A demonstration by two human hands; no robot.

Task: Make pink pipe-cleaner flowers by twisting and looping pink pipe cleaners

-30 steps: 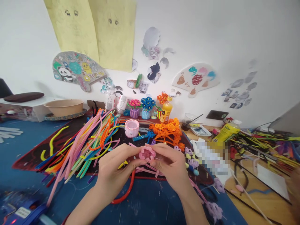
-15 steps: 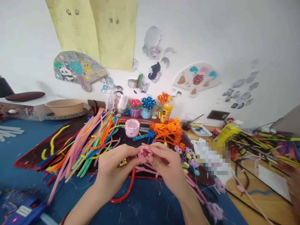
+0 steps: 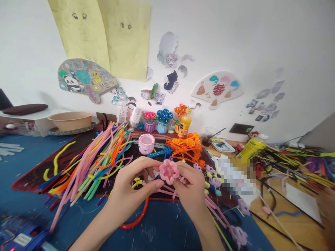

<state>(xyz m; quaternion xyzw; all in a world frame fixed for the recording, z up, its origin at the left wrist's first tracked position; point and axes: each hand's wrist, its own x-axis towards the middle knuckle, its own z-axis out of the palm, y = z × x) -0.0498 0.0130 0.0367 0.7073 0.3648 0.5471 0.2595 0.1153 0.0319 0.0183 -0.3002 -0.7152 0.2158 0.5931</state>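
A pink pipe-cleaner flower [image 3: 169,171] faces me, its loops spread round a pink middle. My right hand [image 3: 191,190] pinches it from behind, with pink stem ends showing by the fingers. On the flower's other side, my left hand [image 3: 131,183] is open, thumb and forefinger apart; the forefinger tip is right by the petals, and I cannot tell if it touches. Beyond the hands stands a small pink pot [image 3: 146,144]. Loose pink pipe cleaners [image 3: 213,205] run out below my right hand, and a red ring-like strand [image 3: 137,221] lies under my left wrist.
Many coloured pipe cleaners [image 3: 86,164] lie in a heap on the left. Orange pipe-cleaner flowers [image 3: 187,146] and an orange drink bottle [image 3: 184,124] stand beyond my right hand. A blue glue gun [image 3: 24,238] sits front left. Another person's hand [image 3: 327,212] shows at the right edge.
The flower has turned from between both hands to face me, with its petals opened out. My left thumb and forefinger have come apart from it; my right hand keeps its hold.
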